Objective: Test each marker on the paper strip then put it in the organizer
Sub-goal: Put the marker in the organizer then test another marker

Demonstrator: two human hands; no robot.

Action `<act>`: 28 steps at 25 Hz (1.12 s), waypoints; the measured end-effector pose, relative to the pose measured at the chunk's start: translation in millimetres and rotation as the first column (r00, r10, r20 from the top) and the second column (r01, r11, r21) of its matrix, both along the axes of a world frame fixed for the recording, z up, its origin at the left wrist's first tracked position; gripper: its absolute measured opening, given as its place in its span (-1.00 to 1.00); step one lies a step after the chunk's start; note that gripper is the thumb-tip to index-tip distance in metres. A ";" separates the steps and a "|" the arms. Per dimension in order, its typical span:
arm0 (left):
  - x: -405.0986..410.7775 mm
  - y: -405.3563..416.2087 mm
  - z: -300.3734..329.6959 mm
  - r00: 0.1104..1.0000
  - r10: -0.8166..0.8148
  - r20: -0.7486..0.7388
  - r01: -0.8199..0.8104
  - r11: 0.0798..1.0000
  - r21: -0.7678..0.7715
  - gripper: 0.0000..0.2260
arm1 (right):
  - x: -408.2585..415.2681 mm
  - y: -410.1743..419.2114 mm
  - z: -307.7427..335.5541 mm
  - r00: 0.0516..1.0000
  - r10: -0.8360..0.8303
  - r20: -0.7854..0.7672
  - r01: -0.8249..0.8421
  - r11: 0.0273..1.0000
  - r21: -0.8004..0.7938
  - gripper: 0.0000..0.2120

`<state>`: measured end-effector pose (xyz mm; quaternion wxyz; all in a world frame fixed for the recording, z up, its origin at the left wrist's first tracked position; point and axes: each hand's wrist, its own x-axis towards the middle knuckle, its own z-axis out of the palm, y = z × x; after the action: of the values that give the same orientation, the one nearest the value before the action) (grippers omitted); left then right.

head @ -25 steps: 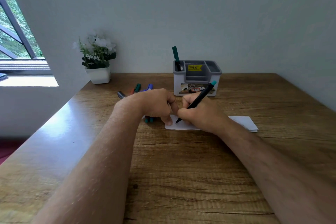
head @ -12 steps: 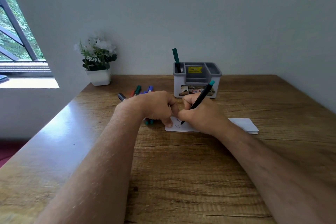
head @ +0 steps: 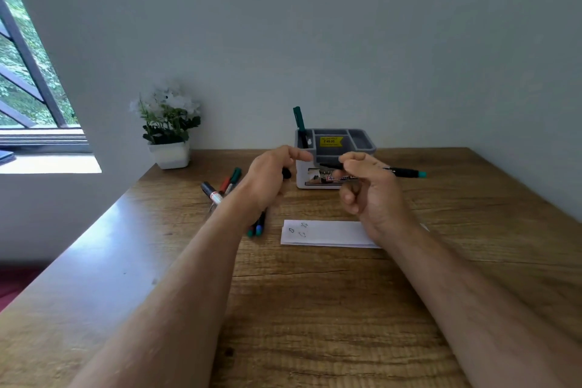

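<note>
From the head camera, both bare forearms reach forward over a brown wood-grain tabletop (head: pixel 315 309). The right hand (head: pixel 368 189) is raised in front of a grey and white plastic desk organizer (head: pixel 362 143) and pinches a slim black marker with a teal end (head: pixel 404 172) between thumb and forefinger; the marker lies roughly level, its teal end pointing right, and its other fingers are curled loosely below. The left hand (head: pixel 271 178) is lifted just left of the organizer, fingers curled round a small black cap (head: pixel 286 173) that peeks out beside the palm. Below the hands, a white folded paper strip (head: pixel 324 233) lies flat on the tabletop with a few small scribbles near its left end. A dark green marker (head: pixel 298 120) stands upright in the organizer's left compartment, which also bears a yellow price sticker (head: pixel 330 141). A loose cluster of markers (head: pixel 225 187) lies left of the left wrist, with two more tips showing beneath the forearm. A small white pot of white flowers (head: pixel 168 132) stands at the tabletop's far left by the wall.
</note>
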<state>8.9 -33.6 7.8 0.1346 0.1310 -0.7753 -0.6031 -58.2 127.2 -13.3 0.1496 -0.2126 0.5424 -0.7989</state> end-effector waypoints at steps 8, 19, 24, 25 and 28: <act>-8.6 19.9 -0.5 0.969 0.202 -0.142 -0.077 0.793 0.605 -0.77 | -1.9 1.5 1.3 0.998 -0.068 0.005 0.069 0.997 -0.028 -0.90; -13.7 27.7 -3.0 0.969 0.172 -0.178 -0.029 0.792 0.610 -0.79 | -4.9 0.0 -2.4 0.999 -0.046 0.014 0.046 0.999 0.004 -0.79; -14.7 27.7 -5.6 0.969 0.143 -0.203 0.002 0.814 0.581 -0.80 | -6.0 -0.7 -2.9 0.998 -0.062 -0.024 0.062 0.997 0.036 -0.91; -15.0 26.6 -7.2 0.965 0.157 -0.211 -0.002 0.806 0.591 -0.78 | -6.1 -1.0 -3.0 0.998 -0.061 -0.032 0.062 0.997 0.041 -0.94; -15.7 22.4 -12.3 0.951 0.219 -0.220 -0.034 0.776 0.630 -0.66 | -4.8 -1.1 -3.7 0.999 -0.038 -0.036 0.040 0.998 0.043 -0.85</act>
<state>-6.9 -11.2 -4.5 0.2334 0.1333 -0.4968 -0.8252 -63.1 126.1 -17.0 0.1288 -0.2128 0.5663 -0.7857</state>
